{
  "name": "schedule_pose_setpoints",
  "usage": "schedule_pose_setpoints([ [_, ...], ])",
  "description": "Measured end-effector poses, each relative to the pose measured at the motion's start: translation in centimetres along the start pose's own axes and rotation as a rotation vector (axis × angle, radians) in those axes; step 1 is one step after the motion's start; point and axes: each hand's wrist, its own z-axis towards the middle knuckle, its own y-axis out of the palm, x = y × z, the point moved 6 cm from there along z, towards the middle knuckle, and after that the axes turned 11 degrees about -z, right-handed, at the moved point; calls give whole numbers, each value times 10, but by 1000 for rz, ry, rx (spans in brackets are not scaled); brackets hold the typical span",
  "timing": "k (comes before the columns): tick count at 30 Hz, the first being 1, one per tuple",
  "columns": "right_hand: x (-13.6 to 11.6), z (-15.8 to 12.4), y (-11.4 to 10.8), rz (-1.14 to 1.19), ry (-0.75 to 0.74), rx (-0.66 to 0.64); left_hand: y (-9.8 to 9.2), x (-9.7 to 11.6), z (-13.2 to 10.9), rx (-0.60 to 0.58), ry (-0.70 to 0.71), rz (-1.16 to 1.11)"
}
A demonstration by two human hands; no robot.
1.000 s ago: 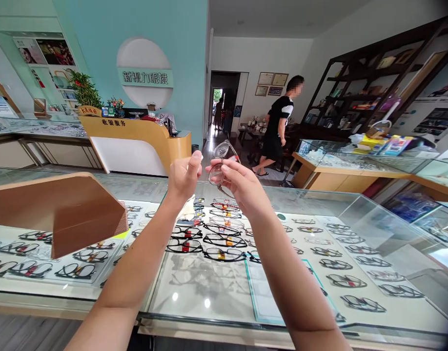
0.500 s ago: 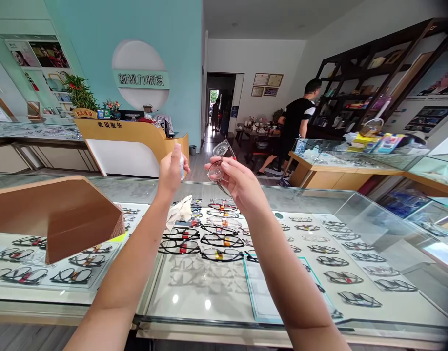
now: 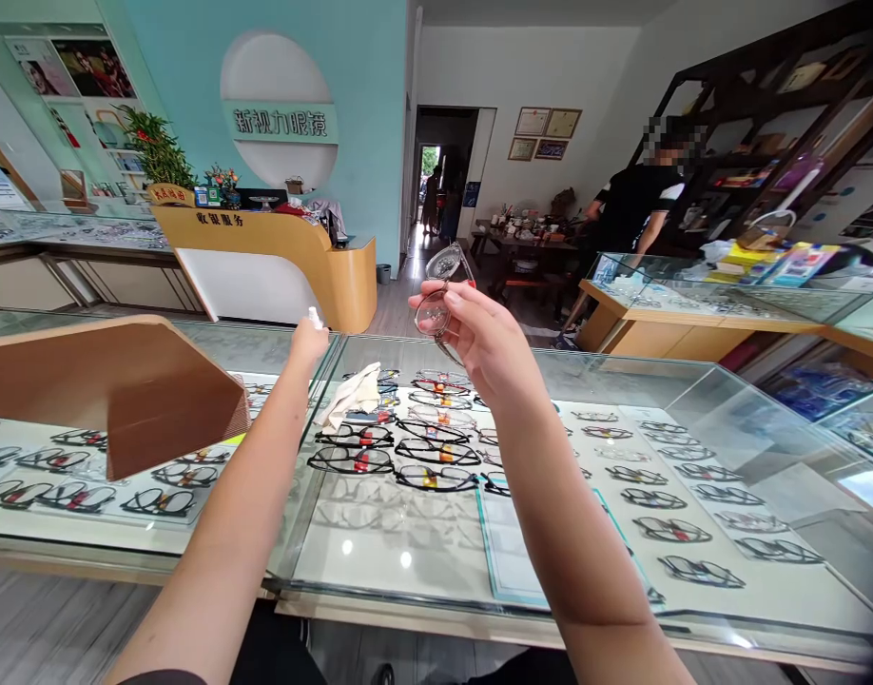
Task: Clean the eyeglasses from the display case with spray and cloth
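Hanging above the display case (image 3: 379, 561), a pair of glasses (image 3: 431, 314) is pinched between the thumb and fingers of the right hand (image 3: 492, 333); the frame is held turned on end, so that one lens is seen above the other, and the upper lens (image 3: 446, 263) is flecked with small marks, which may be droplets or reflections. A small white bottle (image 3: 315, 317) is grasped in the left hand (image 3: 309, 341), its top alone being shown above the curled fingers; the bottle is held over the far part of the case, well apart from the glasses, and whether its base is set on the glass cannot be told. A pale cloth (image 3: 355, 392) is left crumpled on the case, between the two forearms and nearer to the left; it is touched by neither hand.

As a judgement, wetting of the lenses appears to be done or nearly done, since the bottle is kept away from them; wiping appears to be left, for no cloth is being pressed to either lens. Beneath the case top, rows of spectacle frames (image 3: 361, 463) are laid out; a brown board (image 3: 144, 371) is stood at the left.
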Motion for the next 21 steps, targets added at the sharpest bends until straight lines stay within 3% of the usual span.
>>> schedule_pose_setpoints([
  [14,-4,-2,0,9,-25,-1,9,-47,19,-47,-166,86],
  [21,-6,-3,0,-25,-27,7,2,-46,13,-18,-208,46],
])
